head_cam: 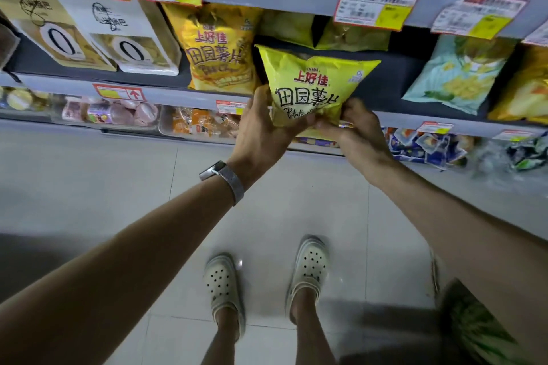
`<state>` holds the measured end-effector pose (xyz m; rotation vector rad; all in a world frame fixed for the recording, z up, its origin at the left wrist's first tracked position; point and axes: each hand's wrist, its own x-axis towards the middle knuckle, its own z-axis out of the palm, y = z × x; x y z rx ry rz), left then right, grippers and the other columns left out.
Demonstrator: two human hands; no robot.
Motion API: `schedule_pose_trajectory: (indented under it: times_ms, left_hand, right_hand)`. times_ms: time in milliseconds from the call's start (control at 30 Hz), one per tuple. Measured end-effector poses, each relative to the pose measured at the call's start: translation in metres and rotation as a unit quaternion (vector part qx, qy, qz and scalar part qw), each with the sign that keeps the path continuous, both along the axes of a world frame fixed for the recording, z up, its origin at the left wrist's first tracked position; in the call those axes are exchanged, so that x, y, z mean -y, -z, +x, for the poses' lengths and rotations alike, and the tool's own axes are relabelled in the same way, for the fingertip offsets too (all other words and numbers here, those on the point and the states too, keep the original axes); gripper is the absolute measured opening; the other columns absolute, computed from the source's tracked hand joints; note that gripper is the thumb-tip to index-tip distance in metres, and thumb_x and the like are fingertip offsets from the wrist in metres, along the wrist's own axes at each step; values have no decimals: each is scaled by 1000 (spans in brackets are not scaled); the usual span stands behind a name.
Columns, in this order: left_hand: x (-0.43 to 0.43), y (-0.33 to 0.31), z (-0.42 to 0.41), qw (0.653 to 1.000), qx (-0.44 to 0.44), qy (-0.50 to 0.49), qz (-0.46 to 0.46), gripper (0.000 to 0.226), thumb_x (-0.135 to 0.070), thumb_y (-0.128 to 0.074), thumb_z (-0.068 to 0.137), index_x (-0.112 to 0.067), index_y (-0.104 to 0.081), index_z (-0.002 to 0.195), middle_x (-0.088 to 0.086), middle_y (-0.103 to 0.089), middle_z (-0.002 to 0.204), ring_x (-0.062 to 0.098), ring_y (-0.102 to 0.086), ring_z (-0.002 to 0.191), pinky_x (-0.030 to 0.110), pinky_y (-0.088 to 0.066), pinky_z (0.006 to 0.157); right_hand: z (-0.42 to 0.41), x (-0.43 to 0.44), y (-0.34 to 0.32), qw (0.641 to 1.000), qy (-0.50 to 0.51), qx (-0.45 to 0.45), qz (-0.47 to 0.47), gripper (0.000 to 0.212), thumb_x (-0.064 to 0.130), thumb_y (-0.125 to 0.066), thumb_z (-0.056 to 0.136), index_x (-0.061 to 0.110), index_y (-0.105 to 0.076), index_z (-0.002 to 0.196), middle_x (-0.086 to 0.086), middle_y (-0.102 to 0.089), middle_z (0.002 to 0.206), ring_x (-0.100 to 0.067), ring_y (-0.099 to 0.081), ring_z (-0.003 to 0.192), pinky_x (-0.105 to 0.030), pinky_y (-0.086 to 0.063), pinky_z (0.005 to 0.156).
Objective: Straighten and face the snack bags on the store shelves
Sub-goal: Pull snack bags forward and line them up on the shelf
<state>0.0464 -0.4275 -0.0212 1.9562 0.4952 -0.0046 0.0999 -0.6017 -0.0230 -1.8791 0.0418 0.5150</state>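
Grey store shelving runs across the far side, pale floor tiles underneath, price tags (376, 3) along every rail. Front and centre is the lime-yellow chip bag (314, 83): it's upright, label facing out, held just in front of the middle shelf (178, 91) and over the dark gap there. The left hand (261, 127) curls its fingers round the bag's lower left corner, and the right hand (355, 127) pinches the lower right corner. So both hands are closed on the bottom seam, with nothing supporting the top.

That's the danger, I'd say. The bag is puffy and gripped only low down, so it could flop forward or twist as it goes in. The orange chip bag (219, 47) stands right beside it on the left, and a careless push could knock it askew. At the back, two green bags (353, 37) lie slumped. Set the front one down too shallow and it may slide off the lip. To the right, the pale blue bag (456, 74) leans well clear.
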Motion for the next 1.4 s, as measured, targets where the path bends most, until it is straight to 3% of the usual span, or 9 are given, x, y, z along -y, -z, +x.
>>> schedule_pose_trajectory:
  times_ms: [100,233,333,400,633,900,1067,1200,1400]
  left_hand:
    - [6,7,17,999,12,15,32,79,-70,-79,72,-29,-53,134,-1,-64,126,31,-57,121,56,-53,95]
    - [5,9,41,1000,25,2,1,82,-65,-83,72,-29,-50,137,-4,-68,126,28,-63,118,54,-58,92]
    - [2,11,54,999,49,-9,-20,77,-35,-82,78,-12,-51,144,1,-71,124,16,-68,109,45,-61,89]
    - [-1,14,60,998,61,-10,-15,71,-16,-74,77,-6,-52,144,4,-73,123,18,-70,110,49,-61,89]
    - [-10,19,63,999,30,-30,-29,69,2,-62,76,-2,-51,145,10,-71,128,25,-70,115,47,-62,94]
    - [-6,7,53,1000,-8,-12,-19,63,-3,-57,79,-7,-58,142,3,-73,125,14,-71,111,40,-62,94]
    - [-3,4,48,999,-39,-23,7,72,-14,-60,75,-13,-55,147,1,-69,133,22,-69,116,45,-60,97]
    - [-1,0,51,998,-65,-17,21,76,-21,-60,73,-17,-54,148,-2,-69,134,25,-68,117,48,-58,98]
    - [1,-10,52,992,-114,-12,52,72,-19,-63,81,-16,-52,152,5,-62,146,29,-64,127,49,-55,105]
  right_hand:
    - [19,6,6,1000,-10,11,-4,45,28,-86,82,20,-63,120,11,-74,112,-1,-66,109,-19,-52,87]
    - [45,-2,13,999,32,11,27,57,17,-88,80,11,-53,125,3,-75,111,-3,-71,100,-22,-56,87]
    - [61,-8,23,998,54,30,21,50,18,-84,83,13,-55,123,4,-74,114,-7,-71,103,-35,-58,96]
    - [69,-11,29,997,62,37,16,47,20,-84,84,14,-55,122,4,-74,115,-7,-71,104,-37,-58,97]
    - [84,-21,40,998,48,34,-9,53,28,-81,87,16,-54,130,7,-69,122,-4,-66,109,-32,-55,100]
    - [87,-24,46,999,36,11,-29,45,30,-73,94,20,-58,135,19,-64,107,13,-58,95,-8,-48,81]
    - [88,-24,45,998,2,5,-60,47,40,-68,97,23,-57,139,17,-64,112,-3,-61,102,-18,-47,86]
    - [88,-21,45,995,-14,-16,-99,54,50,-63,97,25,-53,144,5,-64,134,-18,-60,121,-36,-49,103]
    - [83,-10,40,988,-78,-23,-133,58,49,-60,98,25,-47,149,2,-59,146,-22,-56,131,-44,-46,111]
